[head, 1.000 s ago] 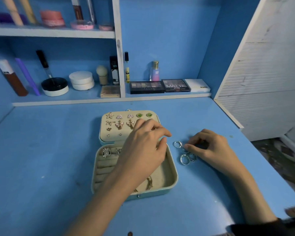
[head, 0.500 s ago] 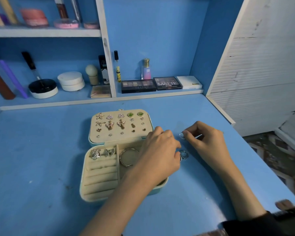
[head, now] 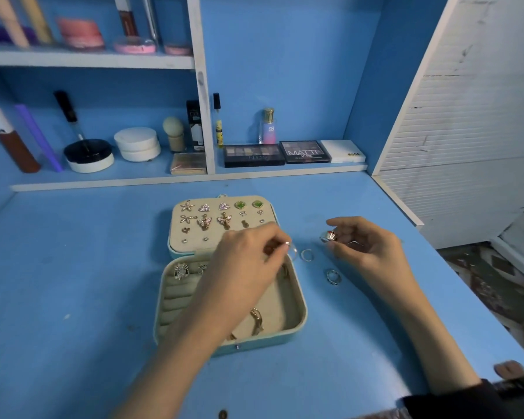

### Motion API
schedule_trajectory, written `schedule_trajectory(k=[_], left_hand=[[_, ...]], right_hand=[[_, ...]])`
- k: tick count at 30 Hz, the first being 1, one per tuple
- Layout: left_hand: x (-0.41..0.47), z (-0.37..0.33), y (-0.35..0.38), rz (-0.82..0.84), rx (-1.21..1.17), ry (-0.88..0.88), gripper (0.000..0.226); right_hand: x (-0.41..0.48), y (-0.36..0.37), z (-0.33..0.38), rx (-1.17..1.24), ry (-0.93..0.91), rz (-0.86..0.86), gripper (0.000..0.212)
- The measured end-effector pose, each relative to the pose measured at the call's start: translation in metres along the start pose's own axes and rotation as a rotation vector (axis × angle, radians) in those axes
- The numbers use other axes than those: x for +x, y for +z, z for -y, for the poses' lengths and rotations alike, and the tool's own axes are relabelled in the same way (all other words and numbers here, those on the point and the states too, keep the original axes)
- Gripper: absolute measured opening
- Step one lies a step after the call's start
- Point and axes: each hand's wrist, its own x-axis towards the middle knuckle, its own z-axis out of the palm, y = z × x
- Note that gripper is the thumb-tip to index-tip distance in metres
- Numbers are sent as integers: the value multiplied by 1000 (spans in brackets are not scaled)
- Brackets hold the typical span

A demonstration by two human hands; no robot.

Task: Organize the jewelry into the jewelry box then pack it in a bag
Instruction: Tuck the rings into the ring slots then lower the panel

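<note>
A pale-green jewelry box [head: 298,309] lies open mid-table. Its lid panel [head: 176,237] carries several earrings. Two rings [head: 180,270] sit in the ring slots, and a gold bracelet [head: 256,320] lies in the right compartment. My left hand [head: 248,264] hovers over the box's upper right, fingers curled, pinching what looks like a thin ring [head: 293,251] at its tips. My right hand [head: 366,247] is raised to the right of the box and pinches a chunky silver ring [head: 327,236]. Loose on the table are a thin ring [head: 307,254] and a silver ring pair [head: 332,276].
Along the back, a low shelf holds eyeshadow palettes [head: 304,152], a perfume bottle [head: 268,127], white jars [head: 137,144] and brushes. A white slatted panel [head: 466,131] borders the table on the right. The table's right edge drops to a patterned floor.
My right hand has lifted the chunky silver ring off the table. My left hand has shifted up to the box's upper right corner, by the loose rings.
</note>
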Motion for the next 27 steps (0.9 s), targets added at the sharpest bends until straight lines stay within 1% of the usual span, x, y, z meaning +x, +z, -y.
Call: schedule_trajectory(k=[3,5,7,9,12,14,18,22,27], left_hand=[[-12,21,-28,-89,-48,-101,11],[-21,36,-45,-114,-87,-152,21],[-30,48,-59,-130,-112,-201,24],[-37,56,-69,-146,-136,-246,22],[-46,59,-79,-135,-180,-264,25],[-50,59,-82,-113,-175,-235,30],[-53,63,-83,-68,-111,-153,37],[-55,67,-84,-63,27,-36,21],[-56,71,-83,-70,97,13,24]], right_hand=[[-2,6,4,35,18,9,22],[-4,14,10,64,7,20,24],[-8,25,21,51,-64,65,26],[-13,41,32,9,-143,149,24],[-18,69,43,-107,-216,237,24],[-20,86,48,-230,-307,247,21],[-25,105,56,-334,-432,341,19],[-27,112,58,-382,-427,413,22],[-25,115,62,-449,-441,457,23]])
